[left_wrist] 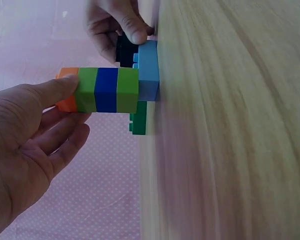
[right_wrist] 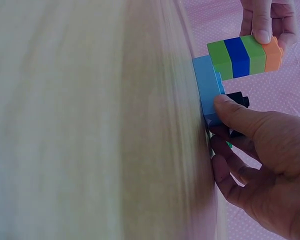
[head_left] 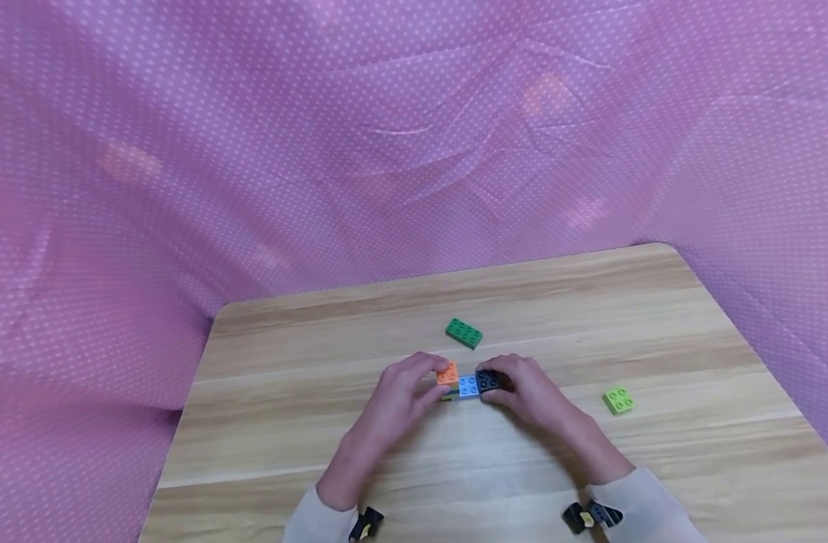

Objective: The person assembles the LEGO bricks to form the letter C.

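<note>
The left hand pinched the top of a small tower of bricks, its thumb lying along the orange brick at the tower's upper end and its other fingers behind it; in the left wrist view the layers ran orange, green, blue, green down to the base. That tower stood on one end of a light blue brick lying flat on the wooden table. The right hand held the other end of the same build, thumb pressed against the side of the light blue brick and fingers curled round a black brick that sat on top of it. Between them the two hands held the whole assembly in place near the middle of the table, just in front of the person. A darker green piece showed at the bottom of the build, against the table, beside the blue brick in the left wrist view; how it was attached could not be told. Farther back on the table, apart from the hands, lay a loose dark green brick, and off to the right, well clear of the right hand, a small lime green brick. Pink dotted fabric hung behind and around the table.
</note>
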The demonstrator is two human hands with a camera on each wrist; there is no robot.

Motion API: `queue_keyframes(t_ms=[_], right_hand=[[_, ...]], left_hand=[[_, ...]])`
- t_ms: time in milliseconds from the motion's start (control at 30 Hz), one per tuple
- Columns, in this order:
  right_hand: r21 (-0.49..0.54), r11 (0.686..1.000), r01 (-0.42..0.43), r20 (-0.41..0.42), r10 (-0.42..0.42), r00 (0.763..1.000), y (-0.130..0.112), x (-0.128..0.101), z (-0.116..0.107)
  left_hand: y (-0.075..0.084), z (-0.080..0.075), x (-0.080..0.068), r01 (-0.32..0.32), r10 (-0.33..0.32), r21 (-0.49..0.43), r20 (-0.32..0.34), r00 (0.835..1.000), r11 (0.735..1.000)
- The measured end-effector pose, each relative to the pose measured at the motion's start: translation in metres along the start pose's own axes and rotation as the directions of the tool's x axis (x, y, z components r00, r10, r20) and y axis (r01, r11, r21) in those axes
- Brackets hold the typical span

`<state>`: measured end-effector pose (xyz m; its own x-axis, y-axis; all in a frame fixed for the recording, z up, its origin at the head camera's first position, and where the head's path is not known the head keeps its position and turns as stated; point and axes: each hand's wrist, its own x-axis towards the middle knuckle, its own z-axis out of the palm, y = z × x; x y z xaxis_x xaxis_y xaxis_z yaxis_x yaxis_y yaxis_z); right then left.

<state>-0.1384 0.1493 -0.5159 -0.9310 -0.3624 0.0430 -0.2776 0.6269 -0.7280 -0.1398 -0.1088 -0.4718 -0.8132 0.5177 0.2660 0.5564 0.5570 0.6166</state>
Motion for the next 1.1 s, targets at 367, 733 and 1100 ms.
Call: queue_keyframes(t_ms=[367,733,1100], right_hand=[[0.072,0.997,-0.014,0.059,0.01,0.998,0.002,0.001,-0.007],[0.066,0.998,-0.001,-0.206,0.014,0.978,0.013,0.047,-0.024],[-0.09,0.996,-0.001,-0.157,-0.014,0.988,0.022,0.076,-0.008]], left_hand=[[-0.003,0.001,0.0,0.038,-0.038,-0.02,-0.004,0.999,0.999],[-0.002,-0.001,0.004,0.095,-0.094,-0.04,0.017,0.995,0.995],[-0.002,-0.002,0.007,0.092,-0.091,-0.052,0.018,0.996,0.994]])
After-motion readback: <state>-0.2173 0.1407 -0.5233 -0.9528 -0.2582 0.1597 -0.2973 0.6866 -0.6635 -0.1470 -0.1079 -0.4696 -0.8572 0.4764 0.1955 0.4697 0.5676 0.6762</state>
